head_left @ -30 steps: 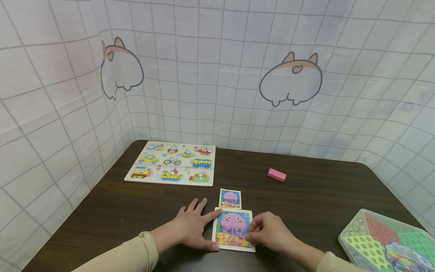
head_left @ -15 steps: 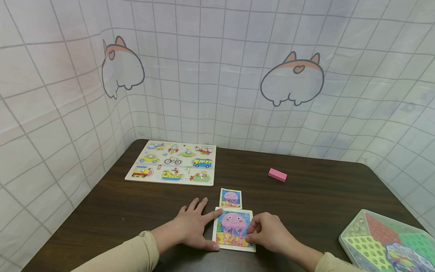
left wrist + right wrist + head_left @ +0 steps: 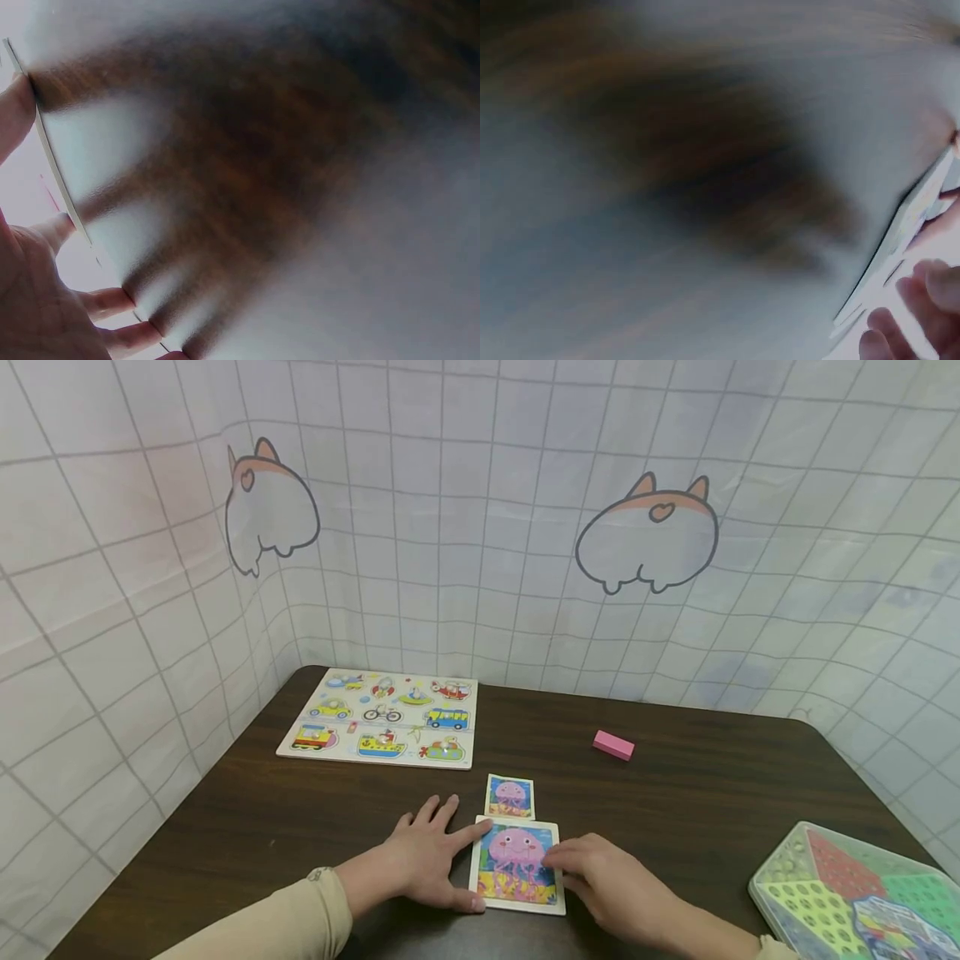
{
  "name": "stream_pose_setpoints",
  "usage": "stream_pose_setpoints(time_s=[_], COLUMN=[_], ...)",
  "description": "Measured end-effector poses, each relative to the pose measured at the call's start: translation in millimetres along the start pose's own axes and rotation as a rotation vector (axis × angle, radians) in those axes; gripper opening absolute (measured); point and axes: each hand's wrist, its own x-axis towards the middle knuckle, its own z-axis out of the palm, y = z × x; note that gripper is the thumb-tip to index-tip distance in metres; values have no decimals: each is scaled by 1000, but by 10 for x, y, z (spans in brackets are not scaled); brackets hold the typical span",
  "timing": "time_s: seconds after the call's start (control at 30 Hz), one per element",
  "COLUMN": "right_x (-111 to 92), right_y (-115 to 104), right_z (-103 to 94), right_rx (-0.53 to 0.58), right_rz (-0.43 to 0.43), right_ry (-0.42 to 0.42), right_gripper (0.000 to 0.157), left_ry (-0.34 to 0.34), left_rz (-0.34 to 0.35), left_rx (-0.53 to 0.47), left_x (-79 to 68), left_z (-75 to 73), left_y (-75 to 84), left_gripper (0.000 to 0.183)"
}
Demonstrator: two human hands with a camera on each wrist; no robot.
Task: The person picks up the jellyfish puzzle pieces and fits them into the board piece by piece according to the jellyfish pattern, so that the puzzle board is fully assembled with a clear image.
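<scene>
A square jigsaw puzzle (image 3: 517, 868) with a pink jellyfish picture lies in a pale frame near the table's front. Just beyond it is a small card (image 3: 510, 797) with the same picture. My left hand (image 3: 423, 867) is spread flat on the table, its thumb and index finger at the frame's left corners. The fingertips of my right hand (image 3: 617, 887) touch the jigsaw's right side, the index finger stretched over the picture. In the right wrist view, the frame (image 3: 900, 229) appears edge-on beside the loosely bent right fingers (image 3: 889, 330).
A wooden vehicle puzzle board (image 3: 412, 731) lies at the back left of the dark table (image 3: 705, 793). A pink block (image 3: 613, 745) sits back and right of the jigsaw. At the right front is a clear-lidded game box (image 3: 832, 893). Gridded curtains surround the table.
My right hand has eased from a pinch at the jigsaw's lower right to straighter fingers a little higher, baring that corner. The left hand has stayed in place.
</scene>
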Motion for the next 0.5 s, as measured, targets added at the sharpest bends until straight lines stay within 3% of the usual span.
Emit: stream_pose_setpoints(time_s=[0.07, 0.17, 0.3, 0.5], right_x=[-45, -90, -126, -122], right_y=[24, 47, 50, 29], right_z=[12, 51, 103, 100], right_rx=[-151, -280, -340, -395], right_rz=[-106, -175, -200, -219], right_ry=[-46, -115, -147, -168], right_gripper=[38, 53, 62, 59], left_ry=[3, 5, 2, 5], left_rz=[-1, -3, -2, 2], left_rx=[6, 11, 4, 0], left_x=[4, 7, 3, -2], left_z=[-7, -9, -3, -6], left_y=[2, 6, 11, 10], left_gripper=[93, 93, 93, 93])
